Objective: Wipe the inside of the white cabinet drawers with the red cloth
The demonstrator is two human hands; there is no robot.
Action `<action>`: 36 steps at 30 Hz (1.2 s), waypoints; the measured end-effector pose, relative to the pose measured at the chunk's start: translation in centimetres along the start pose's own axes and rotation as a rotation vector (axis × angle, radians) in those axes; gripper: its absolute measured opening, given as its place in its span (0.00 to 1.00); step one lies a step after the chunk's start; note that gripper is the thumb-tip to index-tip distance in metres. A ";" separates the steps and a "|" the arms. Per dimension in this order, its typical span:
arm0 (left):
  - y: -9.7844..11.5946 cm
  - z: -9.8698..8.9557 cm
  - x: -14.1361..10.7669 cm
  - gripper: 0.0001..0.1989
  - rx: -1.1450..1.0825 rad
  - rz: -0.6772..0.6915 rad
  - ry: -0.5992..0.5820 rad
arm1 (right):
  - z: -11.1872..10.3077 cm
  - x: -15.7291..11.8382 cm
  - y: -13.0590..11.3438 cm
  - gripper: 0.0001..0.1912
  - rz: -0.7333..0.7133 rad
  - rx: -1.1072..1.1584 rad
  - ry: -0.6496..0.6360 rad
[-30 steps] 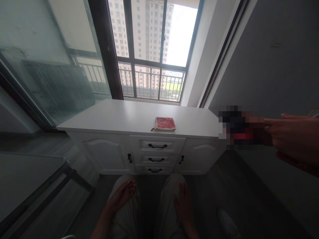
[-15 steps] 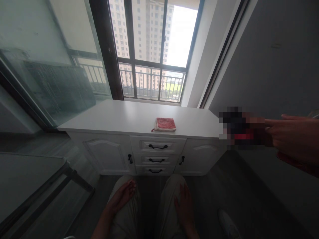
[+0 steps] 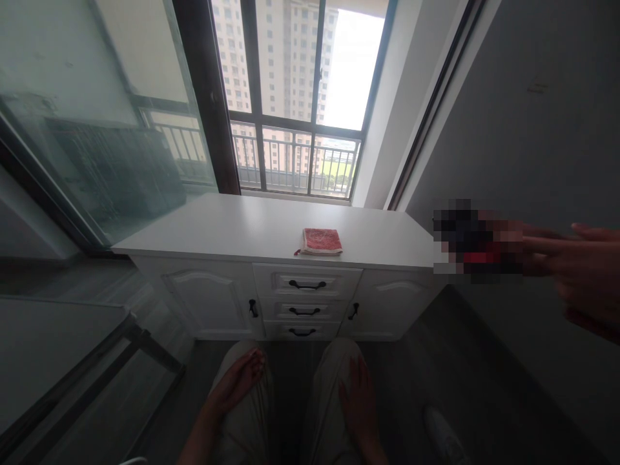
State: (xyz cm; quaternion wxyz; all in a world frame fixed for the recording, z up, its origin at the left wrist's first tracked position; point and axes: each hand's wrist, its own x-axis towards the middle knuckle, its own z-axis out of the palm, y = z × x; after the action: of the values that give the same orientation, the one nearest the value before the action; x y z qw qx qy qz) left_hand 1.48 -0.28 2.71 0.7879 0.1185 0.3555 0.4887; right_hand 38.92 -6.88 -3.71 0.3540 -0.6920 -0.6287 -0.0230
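My left hand [image 3: 239, 380] rests on my left knee, turned partly sideways, with its fingers loosely curled and nothing visible in it. On my right knee lies my right hand [image 3: 359, 403], palm down and fingers stretched apart, holding nothing. Both hands are apart from the white cabinet [image 3: 208, 226] in front of me. A folded red cloth [image 3: 322, 240] with a pale edge lies near the front edge of the cabinet top.
At the right, another person's hand [image 3: 581, 261] reaches in beside a pixelated dark and red patch. The cabinet front has drawers with black handles [image 3: 307, 285]. A pale table or bench [image 3: 62, 323] stands at the left. Behind the cabinet are a window and glass panel.
The other person's hand and the pixelated patch have shifted slightly to the right. Both my hands and the red cloth stay where they were.
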 end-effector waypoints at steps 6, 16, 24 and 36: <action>-0.1 -0.6 0.2 0.11 0.013 0.009 -0.040 | -0.2 -0.2 -0.2 0.35 0.073 -0.013 -0.139; 0.1 0.5 -0.3 0.11 0.022 -0.005 -0.021 | 0.0 0.0 -0.1 0.36 0.091 0.021 -0.135; 0.2 1.0 -0.5 0.09 0.023 0.001 -0.062 | -4.6 14.3 -5.2 0.36 -0.135 0.122 0.047; -0.1 0.9 -0.4 0.10 0.020 0.002 -0.076 | -2.7 43.3 -20.7 0.56 -0.671 0.040 -0.084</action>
State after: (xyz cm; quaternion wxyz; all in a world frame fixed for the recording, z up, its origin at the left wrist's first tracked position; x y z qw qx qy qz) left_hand 2.05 -0.49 3.48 0.7991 0.1451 0.3298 0.4813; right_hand 30.71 27.83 28.53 0.3141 -0.4395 -0.8359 -0.0974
